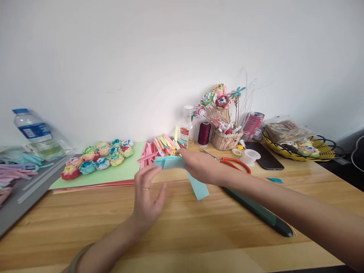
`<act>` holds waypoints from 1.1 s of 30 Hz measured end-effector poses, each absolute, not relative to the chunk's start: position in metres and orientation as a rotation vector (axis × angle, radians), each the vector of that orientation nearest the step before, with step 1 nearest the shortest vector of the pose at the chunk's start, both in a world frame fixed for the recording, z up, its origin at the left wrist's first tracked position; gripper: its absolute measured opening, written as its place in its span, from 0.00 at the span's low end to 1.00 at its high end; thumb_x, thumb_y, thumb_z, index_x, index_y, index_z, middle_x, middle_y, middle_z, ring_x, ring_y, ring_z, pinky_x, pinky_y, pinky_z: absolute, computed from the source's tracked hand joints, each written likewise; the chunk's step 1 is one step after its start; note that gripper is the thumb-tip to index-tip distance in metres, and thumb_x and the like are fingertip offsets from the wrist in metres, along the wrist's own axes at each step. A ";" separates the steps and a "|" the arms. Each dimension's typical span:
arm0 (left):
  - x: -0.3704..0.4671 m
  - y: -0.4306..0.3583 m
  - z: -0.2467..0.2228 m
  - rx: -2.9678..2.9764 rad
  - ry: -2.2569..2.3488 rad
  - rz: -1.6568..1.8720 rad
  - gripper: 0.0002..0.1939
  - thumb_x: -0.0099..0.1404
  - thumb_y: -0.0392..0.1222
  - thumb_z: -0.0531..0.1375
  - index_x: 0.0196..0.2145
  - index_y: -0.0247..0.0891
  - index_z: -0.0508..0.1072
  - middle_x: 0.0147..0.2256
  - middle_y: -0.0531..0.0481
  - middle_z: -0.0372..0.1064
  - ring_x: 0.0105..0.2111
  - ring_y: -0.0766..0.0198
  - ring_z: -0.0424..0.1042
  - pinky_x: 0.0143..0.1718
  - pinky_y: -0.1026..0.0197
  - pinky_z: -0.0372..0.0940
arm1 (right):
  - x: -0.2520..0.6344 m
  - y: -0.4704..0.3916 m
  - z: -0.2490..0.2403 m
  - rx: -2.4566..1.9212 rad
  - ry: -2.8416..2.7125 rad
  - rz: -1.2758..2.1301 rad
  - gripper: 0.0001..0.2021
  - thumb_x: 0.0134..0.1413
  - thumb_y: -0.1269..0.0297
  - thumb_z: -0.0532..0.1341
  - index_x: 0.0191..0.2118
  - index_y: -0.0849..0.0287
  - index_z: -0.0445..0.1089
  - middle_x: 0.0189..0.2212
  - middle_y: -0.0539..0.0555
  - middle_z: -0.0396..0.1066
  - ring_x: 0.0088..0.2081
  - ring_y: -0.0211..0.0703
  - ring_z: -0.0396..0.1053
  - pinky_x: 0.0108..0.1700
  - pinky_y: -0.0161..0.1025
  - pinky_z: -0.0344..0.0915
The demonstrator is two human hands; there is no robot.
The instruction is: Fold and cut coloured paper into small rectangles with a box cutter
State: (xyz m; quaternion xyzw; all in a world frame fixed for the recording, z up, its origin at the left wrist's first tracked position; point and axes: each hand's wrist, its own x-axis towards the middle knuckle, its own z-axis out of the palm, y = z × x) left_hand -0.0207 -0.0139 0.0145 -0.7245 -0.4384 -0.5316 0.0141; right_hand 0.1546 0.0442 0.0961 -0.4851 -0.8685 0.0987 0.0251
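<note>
A light blue paper strip (199, 187) is pinched in my right hand (202, 167) above the table. Its lower end hangs down under that hand, and the other part stretches left toward my left hand (148, 197). The left fingers are slightly bent with the thumb held apart; they are near the strip's left end, and blur hides whether they touch it. Behind the hands lies a heap of folded pink, orange and yellow paper strips (163, 146). Scissors with orange-red handles (237, 163) lie beyond my right forearm.
Paper flowers (91, 155) rest on green sheets (125, 170) at left. A water bottle (35, 132) stands far left. At the back are a purple thread spool (204, 134) and a flower basket (224, 140). A phone (265, 156), yellow basket (327, 153) and dark green tool (261, 213) lie right.
</note>
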 end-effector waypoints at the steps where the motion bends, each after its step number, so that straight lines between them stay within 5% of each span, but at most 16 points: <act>1: -0.021 -0.010 0.014 -2.188 -1.444 -1.706 0.27 0.60 0.34 0.57 0.56 0.46 0.57 0.50 0.44 0.54 0.53 0.53 0.57 0.54 0.48 0.57 | 0.154 0.044 0.097 -1.482 -2.707 0.278 0.18 0.58 0.60 0.56 0.53 0.59 0.61 0.49 0.57 0.64 0.47 0.46 0.66 0.47 0.51 0.64; 6: -0.025 0.010 0.000 -2.364 -1.901 -1.674 0.36 0.54 0.38 0.61 0.59 0.44 0.52 0.57 0.43 0.48 0.60 0.50 0.48 0.59 0.44 0.47 | 0.153 0.039 0.074 -1.481 -2.814 0.293 0.17 0.57 0.60 0.57 0.51 0.60 0.63 0.48 0.57 0.65 0.46 0.45 0.66 0.46 0.50 0.65; 10: -0.027 0.015 -0.011 -2.719 -2.193 -1.505 0.34 0.51 0.38 0.62 0.56 0.43 0.58 0.56 0.44 0.56 0.57 0.52 0.56 0.56 0.49 0.53 | 0.161 0.035 0.053 -1.585 -2.785 0.369 0.17 0.57 0.58 0.57 0.51 0.60 0.63 0.47 0.56 0.66 0.44 0.44 0.67 0.43 0.48 0.66; 17: -0.019 0.015 -0.004 -2.826 -2.059 -1.336 0.32 0.52 0.37 0.62 0.55 0.43 0.62 0.55 0.45 0.60 0.56 0.52 0.59 0.56 0.50 0.54 | 0.166 0.030 0.052 -1.427 -2.730 0.392 0.15 0.58 0.59 0.57 0.47 0.61 0.65 0.45 0.55 0.67 0.42 0.42 0.67 0.43 0.47 0.67; 24: -0.012 0.028 0.024 -2.581 -1.922 -1.648 0.24 0.56 0.37 0.60 0.51 0.43 0.67 0.49 0.48 0.67 0.45 0.56 0.66 0.49 0.54 0.59 | 0.182 0.044 0.086 -1.238 -2.671 0.344 0.17 0.59 0.61 0.55 0.52 0.59 0.62 0.46 0.56 0.66 0.46 0.45 0.66 0.47 0.51 0.64; 33: -0.009 0.034 0.002 -2.885 -1.980 -2.022 0.43 0.41 0.25 0.57 0.56 0.43 0.59 0.58 0.45 0.51 0.58 0.53 0.53 0.56 0.52 0.51 | 0.194 0.051 0.040 -1.239 -2.765 0.476 0.20 0.57 0.60 0.58 0.54 0.58 0.60 0.52 0.58 0.62 0.49 0.48 0.64 0.48 0.52 0.64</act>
